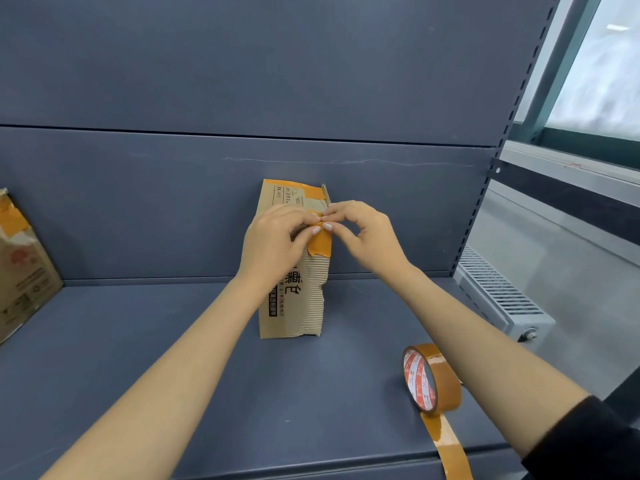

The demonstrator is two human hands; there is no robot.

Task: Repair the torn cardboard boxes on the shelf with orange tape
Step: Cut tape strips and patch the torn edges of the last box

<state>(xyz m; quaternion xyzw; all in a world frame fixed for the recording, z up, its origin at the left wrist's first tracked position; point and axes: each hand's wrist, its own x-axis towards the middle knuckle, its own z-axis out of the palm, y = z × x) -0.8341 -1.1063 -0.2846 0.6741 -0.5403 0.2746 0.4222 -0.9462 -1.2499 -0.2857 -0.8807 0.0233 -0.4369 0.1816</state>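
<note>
The shelf [173, 341] was slate blue. The box [294, 306] was tan with black print and a ribbed torn patch, orange tape [320, 245] across it. At five o'clock the tape roll [446, 379] was brown-orange, its core red and white. At nine o'clock another tan box [20, 271] carried orange tape.

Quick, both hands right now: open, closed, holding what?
Left hand: pinching the orange tape piece on the torn box.
Right hand: pinching the same tape piece.
</note>
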